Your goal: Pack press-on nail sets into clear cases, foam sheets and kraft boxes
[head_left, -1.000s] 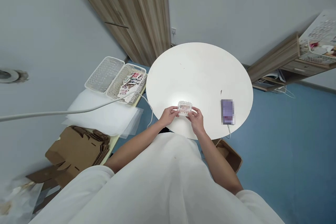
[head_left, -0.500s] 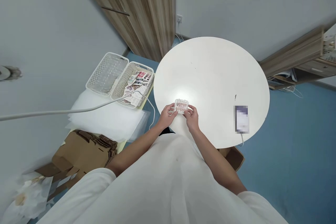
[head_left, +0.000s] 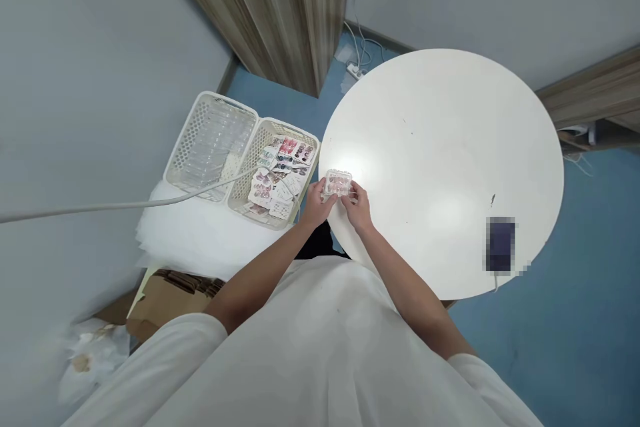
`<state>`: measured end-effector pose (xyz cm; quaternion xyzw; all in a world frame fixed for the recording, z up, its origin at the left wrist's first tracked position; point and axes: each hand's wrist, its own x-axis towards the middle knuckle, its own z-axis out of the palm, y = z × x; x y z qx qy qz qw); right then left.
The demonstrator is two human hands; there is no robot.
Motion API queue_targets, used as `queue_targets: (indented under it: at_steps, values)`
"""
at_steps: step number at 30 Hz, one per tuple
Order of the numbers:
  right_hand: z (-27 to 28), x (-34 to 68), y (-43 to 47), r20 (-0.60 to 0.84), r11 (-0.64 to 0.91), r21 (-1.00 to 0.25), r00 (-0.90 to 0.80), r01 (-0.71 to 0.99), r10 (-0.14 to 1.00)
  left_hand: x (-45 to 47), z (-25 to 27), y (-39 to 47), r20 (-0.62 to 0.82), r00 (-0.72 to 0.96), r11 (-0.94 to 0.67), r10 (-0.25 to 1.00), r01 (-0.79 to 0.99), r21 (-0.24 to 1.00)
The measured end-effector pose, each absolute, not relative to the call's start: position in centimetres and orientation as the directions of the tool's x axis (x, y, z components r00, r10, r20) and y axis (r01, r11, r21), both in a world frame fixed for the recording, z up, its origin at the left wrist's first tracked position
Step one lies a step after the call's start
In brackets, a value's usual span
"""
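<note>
One clear box (head_left: pixel 339 182), clamped between left hand (head_left: pixel 316 205) and right hand (head_left: pixel 359 207), white desk (head_left: pixel 440 140) ahead and right of them, basket (head_left: pixel 253 153) of cards (head_left: pixel 264 190) to their left, blurred dark object (head_left: pixel 501 245) well right.

Cannot read any text, label, brand, number or sign on or around the round white table (head_left: pixel 450 133). Can make out fine dark marks like lines of print on some of the pale cards (head_left: pixel 281 208) in the perforated basket (head_left: pixel 255 157) just left of the table, yet far too small to tell as letters or digits. Can get nothing either from the dark device (head_left: pixel 500 243) by the table's near right edge, blurred into coarse blocks, or from the clear case (head_left: pixel 339 183) at the table's left edge, too small for lettering to show.
</note>
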<state>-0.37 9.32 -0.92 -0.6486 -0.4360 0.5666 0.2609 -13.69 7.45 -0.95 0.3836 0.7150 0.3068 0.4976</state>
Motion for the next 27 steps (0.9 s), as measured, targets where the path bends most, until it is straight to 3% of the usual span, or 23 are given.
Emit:
queue_targets:
  at_steps: [12, 27]
  values:
    - [-3.0, -2.1, 11.9, -0.461, -0.445, -0.821, 0.045, 0.359, 0.886, -14.2, -1.6, 9.9, -0.437, -0.164, 0.466, 0.884, 0.364, 0.806]
    - [-2.4, -3.0, 12.4, -0.423, -0.417, -0.813, 0.080, 0.406, 0.902, -14.4, -1.8, 9.3, -0.397, -0.089, 0.400, 0.914, 0.368, 0.839]
